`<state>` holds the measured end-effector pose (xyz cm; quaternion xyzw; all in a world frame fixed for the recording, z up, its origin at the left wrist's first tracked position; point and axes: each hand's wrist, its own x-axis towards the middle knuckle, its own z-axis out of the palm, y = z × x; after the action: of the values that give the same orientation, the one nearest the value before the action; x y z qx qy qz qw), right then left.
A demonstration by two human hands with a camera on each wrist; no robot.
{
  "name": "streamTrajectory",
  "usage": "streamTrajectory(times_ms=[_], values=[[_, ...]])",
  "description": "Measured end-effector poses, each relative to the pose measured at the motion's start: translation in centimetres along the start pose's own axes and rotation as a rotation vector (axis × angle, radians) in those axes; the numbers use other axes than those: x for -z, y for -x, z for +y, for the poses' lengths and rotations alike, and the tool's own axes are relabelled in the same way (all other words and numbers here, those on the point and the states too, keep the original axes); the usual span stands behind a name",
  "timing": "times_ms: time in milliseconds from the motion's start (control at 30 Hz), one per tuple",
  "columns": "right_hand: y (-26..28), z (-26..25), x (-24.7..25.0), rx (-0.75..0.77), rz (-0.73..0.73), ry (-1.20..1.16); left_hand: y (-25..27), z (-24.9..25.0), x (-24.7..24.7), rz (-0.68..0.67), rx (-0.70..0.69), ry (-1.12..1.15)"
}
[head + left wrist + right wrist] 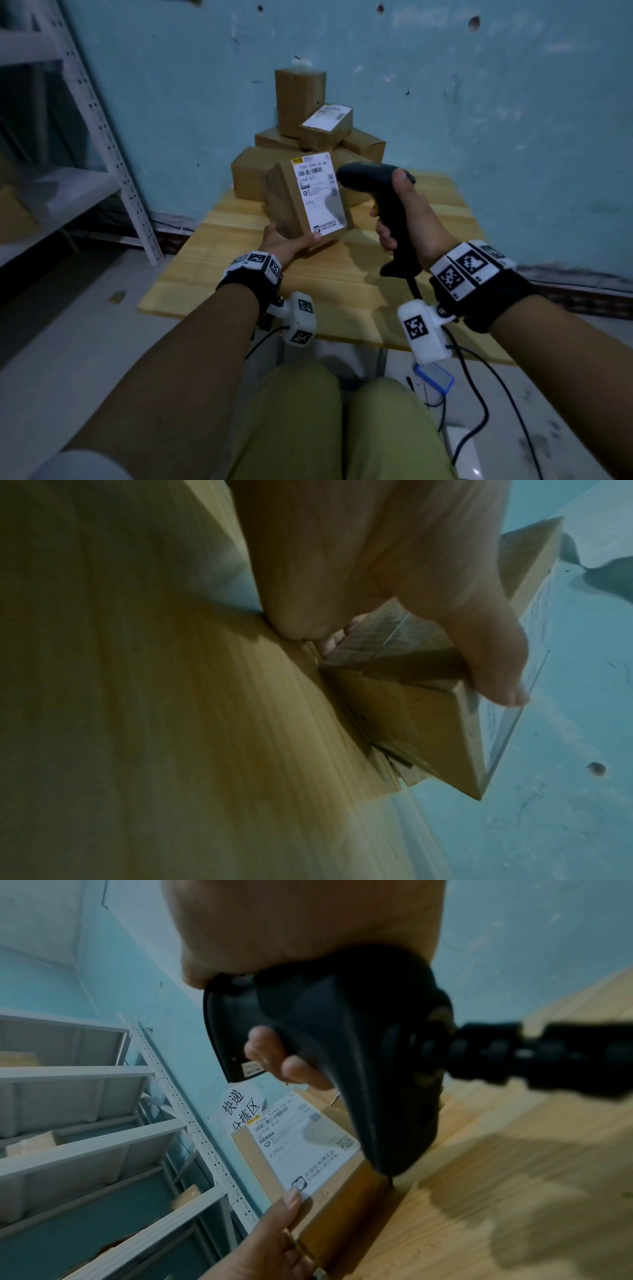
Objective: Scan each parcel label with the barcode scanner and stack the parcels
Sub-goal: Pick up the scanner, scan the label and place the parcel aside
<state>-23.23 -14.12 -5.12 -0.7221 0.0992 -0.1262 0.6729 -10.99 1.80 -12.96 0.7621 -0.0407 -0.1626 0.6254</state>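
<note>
Parcel (301, 202): brown cardboard box, white shipping label (318, 195) with barcode facing up; being held tilted above the wooden table (342, 281), left hand (287, 241) gripping its lower end. Barcode scanner (383, 205): black, pistol-shaped, corded; right hand (407, 219) curling round its handle, nose pointing at the label. Stacked parcels (308, 130) sitting behind, against the wall.

Parcel sorting room or small courier depot. Brown cardboard parcels (301, 137) with white shipping labels piled at far end of pale wooden slatted table (342, 284). White perforated-steel shelving rack (102, 137) at left, cardboard boxes on shelves. Paper wall sign (241, 1110) with Chinese characters on scuffed, pitted light-blue wall (479, 120). Bare concrete floor (85, 325).
</note>
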Motion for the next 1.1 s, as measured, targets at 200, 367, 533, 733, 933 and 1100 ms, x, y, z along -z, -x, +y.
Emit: streamTrajectory(times_ms=[200, 367, 533, 733, 933, 1100], values=[[-0.1, 0.1, 0.0, 0.003, 0.006, -0.007, -0.1, 0.0, 0.1, -0.013, -0.007, 0.059], [-0.5, 0.6, 0.5, -0.002, 0.137, 0.057, -6.2, -4.0, -0.1, -0.145, 0.035, 0.223], [-2.2, 1.2, 2.3, -0.08, 0.259, 0.041, -0.5, 1.4, -1.8, -0.198, 0.008, 0.214], [-3.0, 1.0, 5.9, -0.112, 0.309, -0.104, -0.7, 3.9, -8.1, -0.315, 0.088, 0.231], [-3.4, 0.4, 11.4, -0.086, 0.451, -0.159, -2.0, 6.0, -15.9, -0.446, 0.107, 0.167], [-4.0, 0.7, 15.2, -0.085, 0.498, -0.165, -3.6, 6.3, -21.3, -0.448, 0.094, 0.149]])
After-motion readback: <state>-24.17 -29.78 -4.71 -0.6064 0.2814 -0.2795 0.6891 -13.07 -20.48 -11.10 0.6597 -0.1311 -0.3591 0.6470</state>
